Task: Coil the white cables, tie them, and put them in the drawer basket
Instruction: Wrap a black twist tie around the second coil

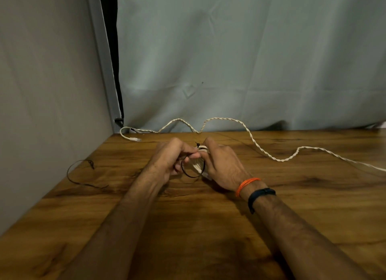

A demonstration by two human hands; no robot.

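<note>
Fingers [193, 154] of our left hand [169, 160] are curled and pinch the black tie [192, 171], whose thin loop hangs between our two hands just above the desk [208, 227]. Our right hand [221, 165] has its fingers wrapped round the coiled white cable [201, 154], a small bundle of pale loops that shows between thumb and palm; the black tie passes around this bundle, and a short dark end of it sticks up by the right thumb. We cannot tell how tightly the loop sits on the coil.

Behind our hands a second white cable [261, 149], twisted and uncoiled, snakes along the far edge of the desk, from its plug end near the left rear corner across to the right edge of view. It lies well apart from the bundle we hold. Near the left edge of the desk lies a spare black tie [73, 175], curved in an open loop. On our right wrist sit an orange thread band [245, 185] and a dark wristband [260, 196]. Pale cloth [250, 60] hangs behind the desk.
</note>
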